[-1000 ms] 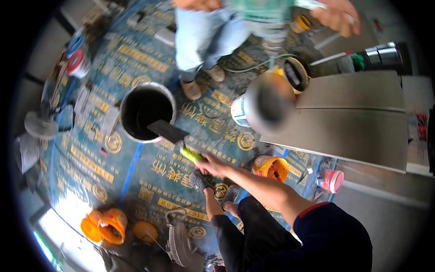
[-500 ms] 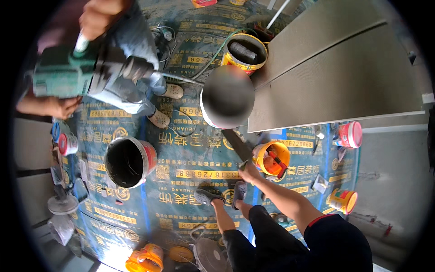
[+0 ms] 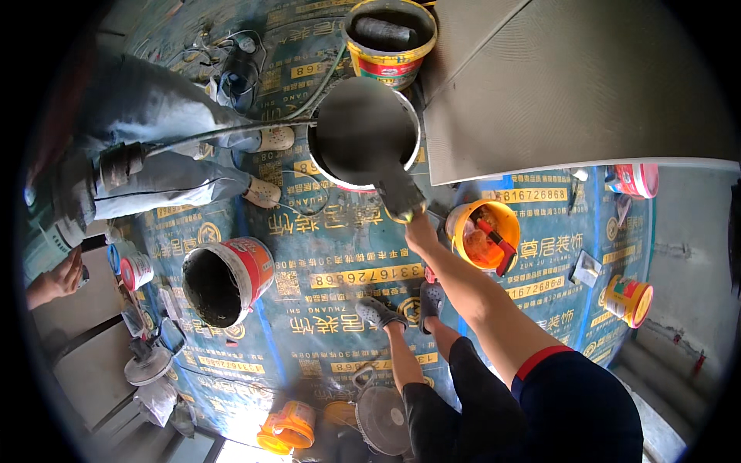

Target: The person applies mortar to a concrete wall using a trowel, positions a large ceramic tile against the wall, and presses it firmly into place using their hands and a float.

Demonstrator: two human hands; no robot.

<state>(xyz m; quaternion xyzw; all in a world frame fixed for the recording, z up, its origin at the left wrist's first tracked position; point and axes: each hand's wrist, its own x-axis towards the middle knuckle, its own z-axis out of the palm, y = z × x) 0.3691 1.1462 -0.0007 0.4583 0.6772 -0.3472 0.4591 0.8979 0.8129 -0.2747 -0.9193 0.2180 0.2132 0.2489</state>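
My right hand (image 3: pixel 418 230) is closed round a trowel (image 3: pixel 398 190), whose dark, mortar-smeared blade reaches the near rim of a white-rimmed bucket (image 3: pixel 417 144). Whether the blade touches the rim I cannot tell. Over the bucket's mouth is a dark, round, blurred shape (image 3: pixel 364 119), at the end of a long metal shaft (image 3: pixel 231 128). That shaft runs from a green power mixer (image 3: pixel 58 239), held by another person standing on the left. The bucket's contents are mostly hidden behind the blur. My left hand is out of view.
A yellow bucket (image 3: pixel 391 63) with a dark cylinder inside stands behind, beside large grey panels (image 3: pixel 587 85). Near my right arm is a yellow bucket (image 3: pixel 454 228) with a red-handled tool. Another bucket (image 3: pixel 251 266) lies left; a grey fan-like object (image 3: pixel 384 420) stands near my feet.
My right hand has raised the trowel toward the bucket, and its blade now overlaps the near rim. The other person's mixer has moved lower and left, its shaft still pointing to the bucket.
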